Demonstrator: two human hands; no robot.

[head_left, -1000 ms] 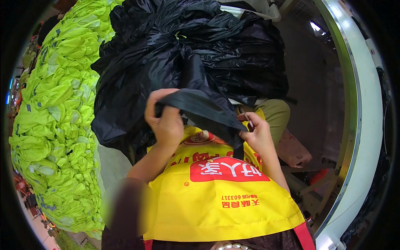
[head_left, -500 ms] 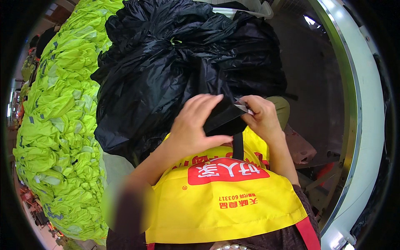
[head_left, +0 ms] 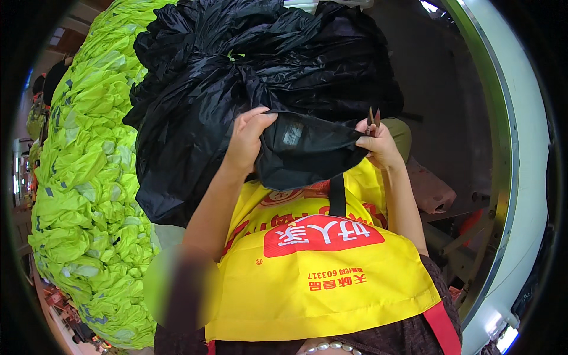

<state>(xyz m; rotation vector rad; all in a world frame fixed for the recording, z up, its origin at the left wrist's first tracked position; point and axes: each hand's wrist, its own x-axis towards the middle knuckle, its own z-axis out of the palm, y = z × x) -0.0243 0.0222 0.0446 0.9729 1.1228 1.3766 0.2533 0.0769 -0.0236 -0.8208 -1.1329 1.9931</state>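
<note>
Between my two hands a black fabric panel (head_left: 310,151) is stretched open like a shallow pouch, with a small pale patch (head_left: 291,134) on its inner face. My left hand (head_left: 245,142) is closed on its upper left edge, thumb on top. The right edge is pinched by my right hand (head_left: 381,145), which also holds thread snips (head_left: 373,120), their two pointed blades sticking up past the fingers. A large heap of shiny black cloth (head_left: 195,112) lies just beyond; whether the panel is joined to it, I cannot tell.
On the left is a long pile of bright yellow-green cloth (head_left: 83,177). A pale curved-looking table edge (head_left: 526,148) runs down the right side. My yellow apron (head_left: 319,296) covers my lap, and a brownish block (head_left: 429,189) is low at the right.
My left hand, spread open over the cloth before, has closed on the panel's edge. The panel is now lifted and spread, its inside showing. The snips' blades now point upward.
</note>
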